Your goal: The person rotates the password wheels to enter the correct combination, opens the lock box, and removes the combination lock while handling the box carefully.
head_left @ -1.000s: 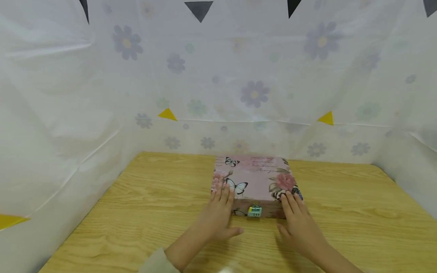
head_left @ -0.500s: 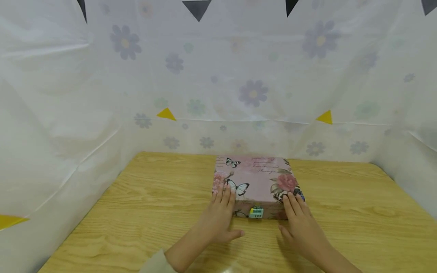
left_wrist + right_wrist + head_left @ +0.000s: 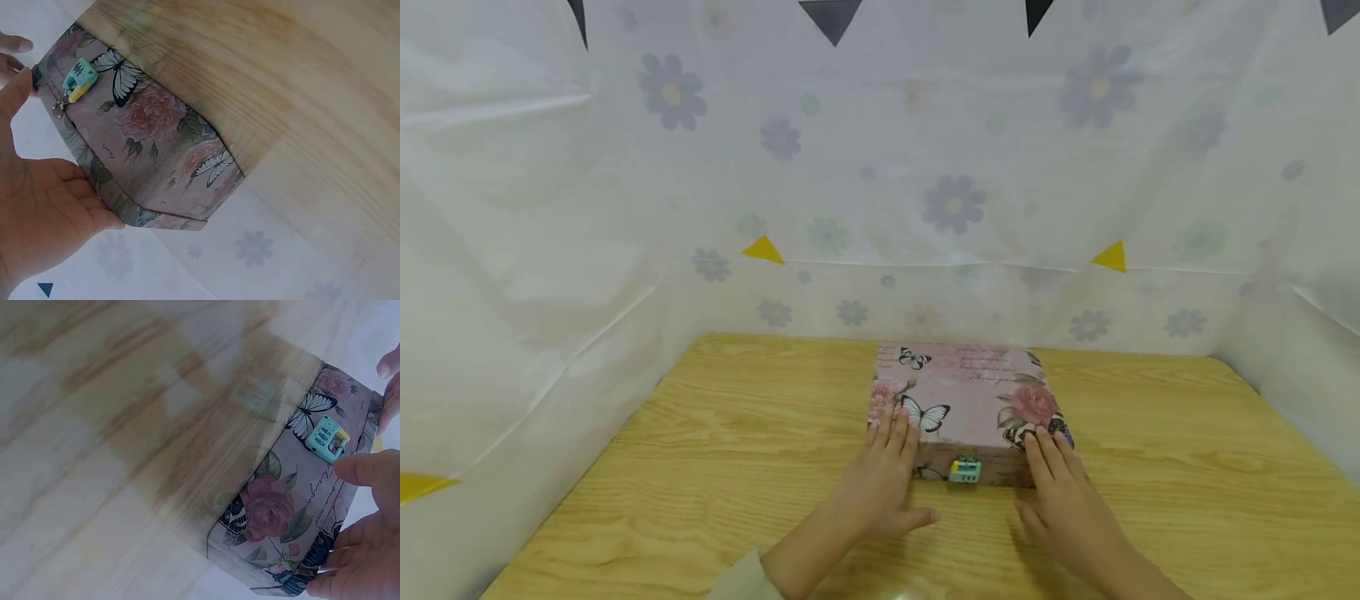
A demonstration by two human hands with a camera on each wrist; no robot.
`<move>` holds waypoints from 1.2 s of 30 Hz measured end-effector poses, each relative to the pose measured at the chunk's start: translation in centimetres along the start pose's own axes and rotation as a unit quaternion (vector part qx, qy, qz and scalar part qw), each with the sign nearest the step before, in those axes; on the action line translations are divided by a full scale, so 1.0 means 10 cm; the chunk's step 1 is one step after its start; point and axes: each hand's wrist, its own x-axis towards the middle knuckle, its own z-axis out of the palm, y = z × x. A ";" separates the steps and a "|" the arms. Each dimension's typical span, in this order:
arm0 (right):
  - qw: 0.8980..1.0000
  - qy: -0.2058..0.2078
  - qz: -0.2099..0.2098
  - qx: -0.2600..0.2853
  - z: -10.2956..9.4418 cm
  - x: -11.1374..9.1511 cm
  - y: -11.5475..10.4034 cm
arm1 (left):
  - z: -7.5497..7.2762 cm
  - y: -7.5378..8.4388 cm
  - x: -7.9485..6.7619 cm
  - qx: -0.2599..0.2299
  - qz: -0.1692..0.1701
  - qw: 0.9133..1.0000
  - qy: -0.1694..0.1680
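A pink box (image 3: 970, 392) printed with roses, butterflies and script lies on the wooden table, its lid down. At the middle of its front hangs a small mint-green and yellow combination padlock (image 3: 966, 470), its number dials showing in the right wrist view. My left hand (image 3: 880, 479) rests its straight fingertips on the lid's front left corner, thumb out to the side. On the front right corner lie the fingers of my right hand (image 3: 1067, 492), also straight. Neither hand touches the padlock. In the left wrist view the fingers of the left hand (image 3: 56, 212) meet the lid's edge.
The wooden table (image 3: 737, 433) spreads around the box on both sides. Behind it stands a white sheet (image 3: 865, 167) with printed flowers, hung as walls. Dark and yellow paper triangles (image 3: 764, 250) are stuck on the sheet.
The view has shifted slightly, and the box sits a few pixels lower and further right in it, with both hands still on its front corners. Nothing was let go or opened.
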 end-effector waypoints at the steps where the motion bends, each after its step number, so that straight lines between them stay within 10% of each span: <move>1: 1.000 -0.002 0.001 0.001 0.00 0.00 0.00 | 0.00 0.00 0.00 -0.007 -0.001 1.000 -0.002; 15: 0.995 0.049 0.010 0.091 -0.04 -0.04 -0.03 | 0.01 0.02 -0.05 -0.042 0.010 0.993 0.106; 22: 0.974 0.126 0.023 0.187 -0.01 -0.05 -0.14 | 0.00 0.13 -0.09 -0.107 0.040 0.969 0.220; 26: 0.963 0.118 0.040 0.238 0.04 -0.04 -0.16 | 0.02 0.20 -0.09 -0.205 0.040 0.953 0.218; 29: 0.945 0.084 0.060 0.310 0.09 -0.02 -0.17 | 0.04 0.25 -0.07 -0.304 0.017 0.939 0.157; 36: 0.869 -0.056 0.170 0.462 0.13 0.09 -0.19 | 0.11 0.28 0.01 -0.404 -0.031 0.911 0.083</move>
